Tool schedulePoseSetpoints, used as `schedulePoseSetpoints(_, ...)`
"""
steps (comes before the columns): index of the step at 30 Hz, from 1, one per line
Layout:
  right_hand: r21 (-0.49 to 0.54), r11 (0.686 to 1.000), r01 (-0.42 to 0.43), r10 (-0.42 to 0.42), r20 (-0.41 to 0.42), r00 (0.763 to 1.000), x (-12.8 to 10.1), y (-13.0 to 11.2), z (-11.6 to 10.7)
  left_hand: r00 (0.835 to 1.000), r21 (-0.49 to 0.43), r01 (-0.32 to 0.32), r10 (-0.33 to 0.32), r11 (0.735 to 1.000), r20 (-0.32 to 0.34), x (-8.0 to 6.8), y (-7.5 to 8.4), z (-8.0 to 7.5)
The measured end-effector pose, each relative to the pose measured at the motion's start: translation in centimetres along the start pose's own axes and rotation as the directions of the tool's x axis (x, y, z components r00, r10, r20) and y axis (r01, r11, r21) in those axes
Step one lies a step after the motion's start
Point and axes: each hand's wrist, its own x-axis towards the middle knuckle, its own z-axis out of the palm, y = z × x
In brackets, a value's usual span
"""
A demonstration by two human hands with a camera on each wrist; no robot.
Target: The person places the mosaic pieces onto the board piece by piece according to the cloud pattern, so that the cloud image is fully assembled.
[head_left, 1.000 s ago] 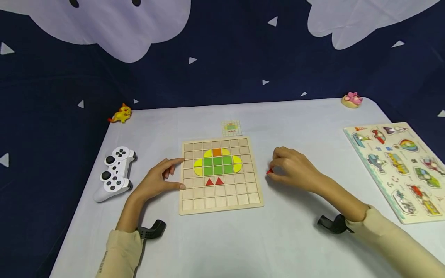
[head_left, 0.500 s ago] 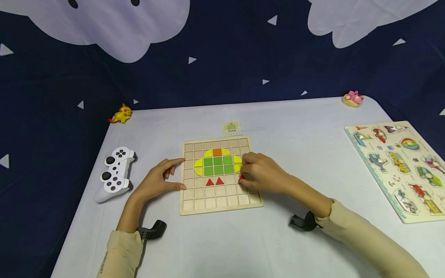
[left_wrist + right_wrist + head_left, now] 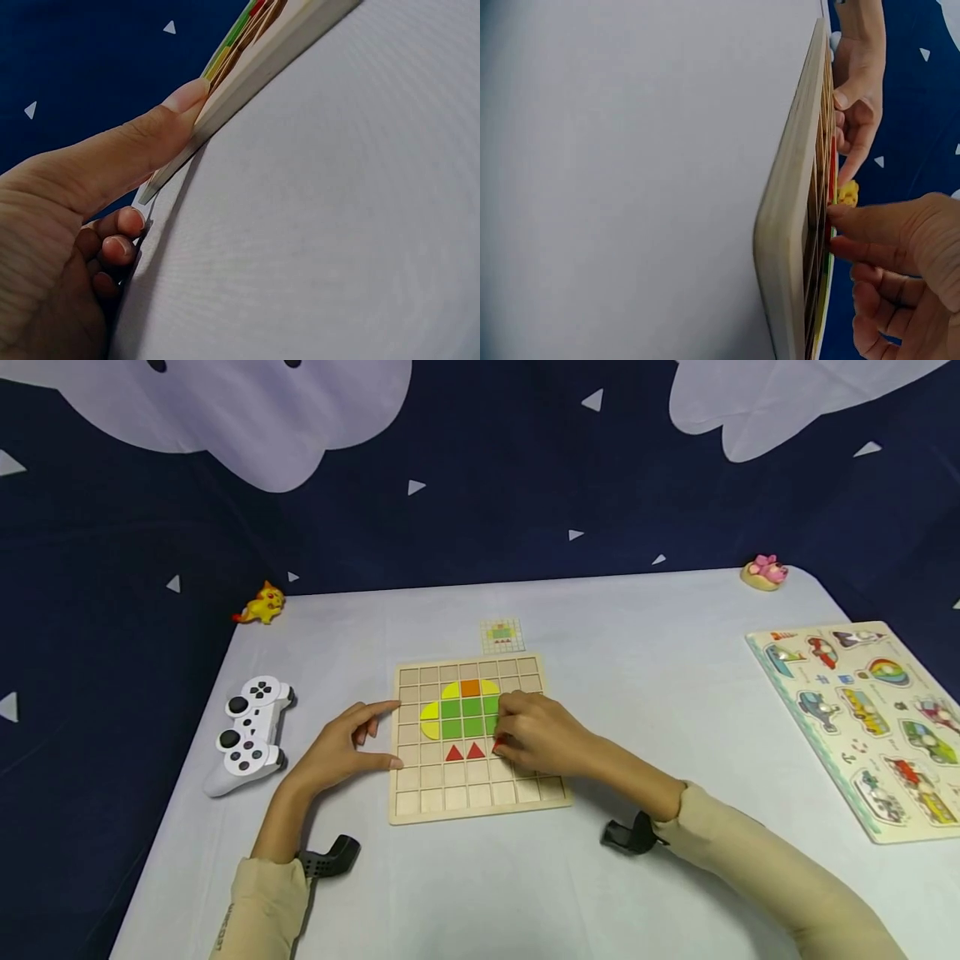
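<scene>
Small red triangular tile [image 3: 498,744] sits pinched in right hand [image 3: 534,732] fingertips, over square wooden grid board [image 3: 480,793], just right of two red triangles [image 3: 465,752]. Best seat it flat, point up, w/ left hand [image 3: 341,752] thumb & straight forefinger bracing board's edge.

The head view looks forward and down over the pale tabletop [image 3: 637,635] from above. Both wrist views sit low and close, grazing the surface. All three share the square wooden grid board [image 3: 480,797] [image 3: 262,67] [image 3: 784,225], seen edge-on from the wrists.
</scene>
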Motion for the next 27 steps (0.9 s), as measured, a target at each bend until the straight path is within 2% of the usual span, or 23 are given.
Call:
schedulePoseSetpoints(5,0.064,0.997,-0.046,0.045,0.021,0.999,-0.1,-0.2,0.2,1.000,0.008,-0.007,0.007,1.000,-0.011,-0.2,-0.2,-0.1)
schedulePoseSetpoints(11,0.093,0.995,-0.043,0.040,0.033,0.999,-0.1,-0.3,0.2,1.000,0.007,0.001,-0.001,1.000,-0.014,-0.4,-0.4,-0.1)
schedulePoseSetpoints(15,0.115,0.992,-0.059,0.060,0.000,0.998,0.0,0.1,0.1,1.000,-0.006,0.012,-0.012,1.000,-0.005,-0.3,-0.5,0.0)
schedulePoseSetpoints(19,0.141,0.986,-0.090,0.097,-0.045,0.994,-0.1,0.7,-1.1,0.999,-0.021,0.034,-0.033,0.999,0.019,-0.1,-0.7,0.0)
schedulePoseSetpoints(23,0.124,0.979,-0.163,0.175,-0.097,0.980,0.0,2.9,-3.6,0.996,-0.069,0.064,-0.059,0.996,0.072,1.0,-0.7,-0.7)
schedulePoseSetpoints(25,0.097,0.971,-0.217,0.228,-0.123,0.966,0.2,4.9,-5.1,0.993,-0.071,0.079,-0.073,0.994,0.091,2.1,0.1,-1.4)
schedulePoseSetpoints(27,0.055,0.960,-0.276,0.281,-0.135,0.950,0.7,7.3,-6.5,0.993,-0.019,0.083,-0.081,0.996,0.084,3.9,1.3,-2.3)
